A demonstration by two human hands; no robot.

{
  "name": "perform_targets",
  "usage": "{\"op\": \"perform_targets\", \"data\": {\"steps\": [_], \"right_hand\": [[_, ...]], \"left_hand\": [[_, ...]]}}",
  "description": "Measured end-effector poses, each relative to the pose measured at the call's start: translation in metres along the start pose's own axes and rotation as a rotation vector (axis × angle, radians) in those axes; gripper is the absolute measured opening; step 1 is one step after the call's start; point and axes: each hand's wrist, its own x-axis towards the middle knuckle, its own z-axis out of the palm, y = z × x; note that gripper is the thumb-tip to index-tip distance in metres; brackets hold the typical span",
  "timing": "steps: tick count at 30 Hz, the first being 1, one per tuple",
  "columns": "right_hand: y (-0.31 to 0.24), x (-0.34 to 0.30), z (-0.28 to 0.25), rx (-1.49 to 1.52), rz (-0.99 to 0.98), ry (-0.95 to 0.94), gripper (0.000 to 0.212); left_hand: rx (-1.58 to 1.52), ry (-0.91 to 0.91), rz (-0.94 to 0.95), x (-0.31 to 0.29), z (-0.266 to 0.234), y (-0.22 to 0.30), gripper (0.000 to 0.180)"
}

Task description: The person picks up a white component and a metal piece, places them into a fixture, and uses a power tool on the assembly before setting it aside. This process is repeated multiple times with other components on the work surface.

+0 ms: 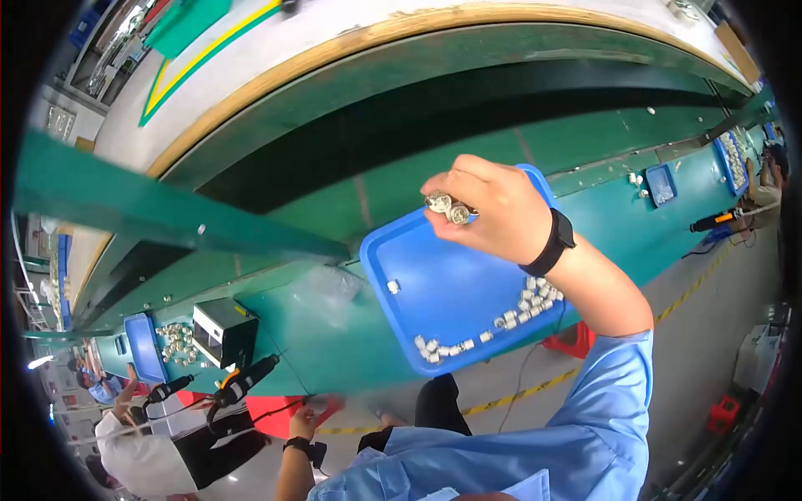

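Observation:
My right hand (493,209) is raised over the far edge of a blue tray (388,313), a dark band around its wrist. Its fingers are closed around small cylindrical parts (449,207), at least two of them with round metallic ends showing. Inside the tray, several small white cylindrical parts (487,336) lie along the near and right sides, and a single white part (393,286) sits by the left wall. Low down, my left hand (302,424) is beside a red stool (271,415), below the bench edge. Its fingers are too small and blurred to make out.
A green bench (322,363) runs across, with a clear plastic bag (326,288) left of the tray. Further left are a black-and-white box (225,332), corded drivers (242,380) and another blue tray (145,349). A green beam (192,221) crosses at left. Other people work at both sides.

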Motion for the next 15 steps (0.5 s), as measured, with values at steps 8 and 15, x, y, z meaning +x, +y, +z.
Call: {"op": "perform_targets", "data": {"steps": [8, 15], "right_hand": [[-0.197, -0.054, 0.026, 0.145, -0.086, -0.268, 0.017], [-0.394, -0.115, 0.127, 0.482, -0.225, -0.741, 0.020]], "left_hand": [[-0.173, -0.069, 0.146, -0.014, 0.012, -0.119, 0.041], [-0.170, 0.014, 0.153, -0.111, -0.002, -0.208, 0.046]]}}
